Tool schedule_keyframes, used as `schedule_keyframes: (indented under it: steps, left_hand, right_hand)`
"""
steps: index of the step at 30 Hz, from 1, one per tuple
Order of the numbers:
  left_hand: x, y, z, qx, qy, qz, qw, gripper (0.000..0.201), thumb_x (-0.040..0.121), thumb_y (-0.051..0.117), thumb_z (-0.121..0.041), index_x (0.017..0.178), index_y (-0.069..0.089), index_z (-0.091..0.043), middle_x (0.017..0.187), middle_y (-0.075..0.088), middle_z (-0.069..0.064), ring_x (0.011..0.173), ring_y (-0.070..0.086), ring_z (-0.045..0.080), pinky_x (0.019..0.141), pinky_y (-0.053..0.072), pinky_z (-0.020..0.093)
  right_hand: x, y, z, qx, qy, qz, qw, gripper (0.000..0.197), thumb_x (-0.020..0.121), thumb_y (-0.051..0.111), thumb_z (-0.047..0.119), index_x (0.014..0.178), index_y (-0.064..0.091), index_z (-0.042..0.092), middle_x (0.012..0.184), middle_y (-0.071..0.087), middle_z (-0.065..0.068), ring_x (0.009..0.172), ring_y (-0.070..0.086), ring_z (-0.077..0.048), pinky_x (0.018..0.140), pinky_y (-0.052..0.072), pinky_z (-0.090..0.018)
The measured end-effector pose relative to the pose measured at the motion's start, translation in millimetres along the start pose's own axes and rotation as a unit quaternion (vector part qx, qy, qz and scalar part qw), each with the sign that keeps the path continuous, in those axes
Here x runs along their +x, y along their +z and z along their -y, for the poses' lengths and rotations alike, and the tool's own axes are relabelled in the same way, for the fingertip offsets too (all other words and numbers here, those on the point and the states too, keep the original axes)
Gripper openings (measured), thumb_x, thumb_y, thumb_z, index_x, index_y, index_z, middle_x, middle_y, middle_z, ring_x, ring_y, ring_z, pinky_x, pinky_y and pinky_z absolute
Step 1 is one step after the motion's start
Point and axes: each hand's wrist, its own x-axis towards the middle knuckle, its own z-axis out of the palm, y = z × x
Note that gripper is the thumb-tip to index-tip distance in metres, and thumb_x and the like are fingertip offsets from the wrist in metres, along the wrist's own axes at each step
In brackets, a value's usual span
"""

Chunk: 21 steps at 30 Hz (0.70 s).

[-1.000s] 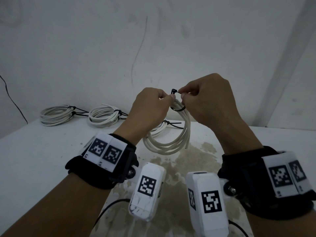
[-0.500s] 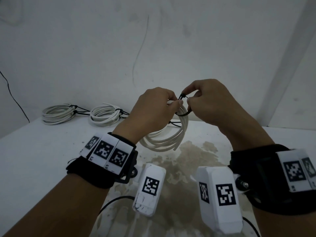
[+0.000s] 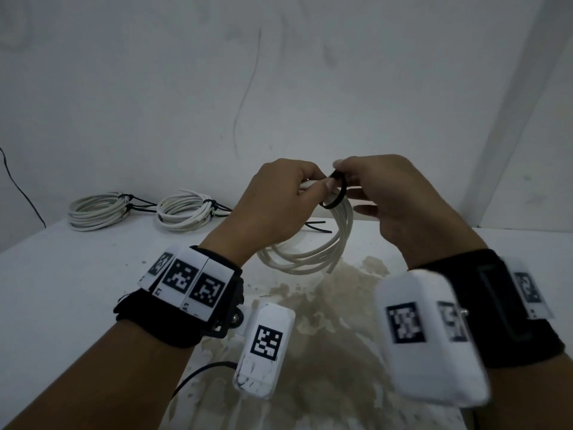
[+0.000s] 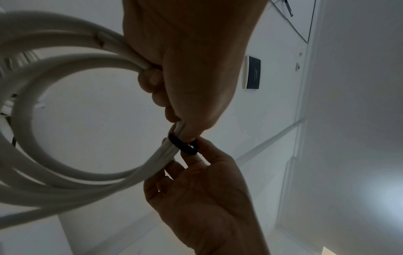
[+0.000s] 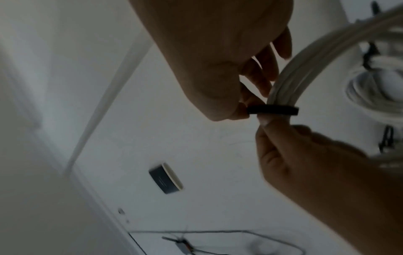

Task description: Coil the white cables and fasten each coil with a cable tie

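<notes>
My left hand (image 3: 279, 200) grips the top of a white cable coil (image 3: 313, 259) held up above the table; its loops hang down toward the tabletop. A black cable tie (image 3: 338, 193) is looped round the bundle just right of my left thumb. My right hand (image 3: 387, 193) pinches the tie between thumb and forefinger. In the left wrist view the tie (image 4: 184, 145) wraps the strands of the coil (image 4: 65, 181) below my left fingers. In the right wrist view the tie (image 5: 272, 110) crosses the strands (image 5: 305, 69) as a flat black band.
Two tied white coils (image 3: 96, 211) (image 3: 186, 212) lie at the back left of the white table (image 3: 62, 290), against the wall. Another black tie's tails (image 3: 316, 226) show behind the held coil. A brown stain (image 3: 325, 305) covers the table's middle.
Both hands have shifted slightly with the coil; the tie's loop now sits wider round the bundle, and my right hand has turned over it.
</notes>
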Motion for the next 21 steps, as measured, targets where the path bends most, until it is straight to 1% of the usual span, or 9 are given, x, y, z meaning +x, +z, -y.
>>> schedule_keyframes:
  steps: [2, 4, 8, 10, 12, 14, 15, 18, 21]
  left_hand:
    - [0, 0, -2, -0.024, 0.015, 0.006, 1.0, 0.022, 0.096, 0.06, -0.036, 0.085, 0.075, -0.025, 0.061, 0.063, -0.01, 0.049, 0.044, 0.006, 0.049, 0.031, 0.017]
    - [0, -1, -5, -0.032, 0.031, 0.023, 0.999, 0.021, 0.096, 0.061, -0.034, 0.082, 0.074, -0.026, 0.06, 0.061, -0.014, 0.051, 0.047, 0.007, 0.051, 0.032, 0.016]
    - [-3, 2, -8, -0.001, 0.059, 0.072, 0.996, 0.018, 0.097, 0.06, -0.032, 0.083, 0.072, -0.03, 0.062, 0.062, -0.023, 0.06, 0.056, -0.003, 0.054, 0.033, 0.011]
    - [-3, 2, -4, -0.013, 0.051, 0.058, 0.997, 0.023, 0.097, 0.059, -0.032, 0.081, 0.073, -0.025, 0.065, 0.066, -0.013, 0.059, 0.057, 0.005, 0.055, 0.038, 0.019]
    - [0, 0, 0, -0.074, -0.012, 0.029, 0.997, 0.03, 0.099, 0.057, -0.03, 0.079, 0.073, -0.015, 0.058, 0.061, -0.006, 0.052, 0.051, 0.016, 0.053, 0.038, 0.029]
    - [0, -3, -2, -0.183, -0.107, 0.024, 0.977, 0.039, 0.101, 0.054, -0.027, 0.068, 0.063, -0.008, 0.047, 0.043, -0.009, 0.041, 0.031, 0.013, 0.045, 0.025, 0.027]
    - [0, -4, -4, -0.231, -0.139, 0.027, 0.963, 0.043, 0.101, 0.052, -0.025, 0.061, 0.055, -0.012, 0.046, 0.037, -0.01, 0.04, 0.024, 0.011, 0.044, 0.02, 0.024]
    - [0, -5, -9, -0.281, -0.16, 0.03, 0.946, 0.046, 0.102, 0.051, -0.024, 0.057, 0.045, -0.02, 0.045, 0.032, -0.012, 0.039, 0.018, 0.009, 0.041, 0.015, 0.018]
    - [0, -6, -13, -0.289, -0.157, 0.034, 0.944, 0.042, 0.103, 0.05, -0.025, 0.062, 0.048, -0.018, 0.044, 0.032, -0.012, 0.039, 0.018, 0.008, 0.04, 0.016, 0.018]
  right_hand:
    - [0, -5, 2, 0.084, 0.021, 0.018, 0.996, 0.009, 0.087, 0.067, 0.016, 0.079, 0.07, 0.014, 0.077, 0.07, 0.001, 0.086, 0.066, -0.02, 0.072, 0.051, -0.032]
    - [1, -7, 3, 0.157, 0.032, 0.005, 0.987, 0.011, 0.088, 0.065, 0.008, 0.077, 0.066, 0.011, 0.071, 0.068, -0.001, 0.076, 0.065, -0.019, 0.067, 0.054, -0.032]
    - [2, -9, -1, 0.168, 0.032, -0.019, 0.985, 0.013, 0.093, 0.063, 0.008, 0.08, 0.064, 0.009, 0.072, 0.065, -0.001, 0.072, 0.062, -0.015, 0.067, 0.053, -0.032]
    - [1, -8, -4, 0.137, 0.014, 0.003, 0.99, 0.017, 0.095, 0.062, 0.016, 0.08, 0.065, 0.01, 0.07, 0.065, 0.001, 0.07, 0.063, -0.017, 0.07, 0.054, -0.034]
    - [0, -7, -3, 0.084, -0.025, 0.027, 0.996, 0.023, 0.096, 0.063, 0.024, 0.08, 0.068, 0.009, 0.07, 0.067, -0.002, 0.07, 0.065, -0.02, 0.073, 0.056, -0.036]
    - [0, -6, -1, 0.026, -0.082, 0.042, 0.995, 0.024, 0.094, 0.066, 0.025, 0.078, 0.071, 0.008, 0.075, 0.07, -0.006, 0.072, 0.065, -0.019, 0.072, 0.055, -0.034]
    - [-1, -5, 0, -0.004, -0.112, 0.038, 0.993, 0.023, 0.093, 0.067, 0.023, 0.077, 0.071, 0.008, 0.075, 0.07, -0.008, 0.07, 0.064, -0.016, 0.07, 0.053, -0.032]
    - [-1, -2, 2, -0.093, -0.195, -0.01, 0.976, 0.022, 0.093, 0.066, 0.02, 0.077, 0.069, 0.004, 0.076, 0.069, -0.012, 0.067, 0.06, -0.013, 0.068, 0.05, -0.03]
    - [5, -1, 4, -0.169, -0.241, -0.066, 0.953, 0.023, 0.096, 0.06, 0.021, 0.084, 0.067, 0.002, 0.073, 0.064, -0.004, 0.069, 0.056, -0.015, 0.068, 0.046, -0.031]
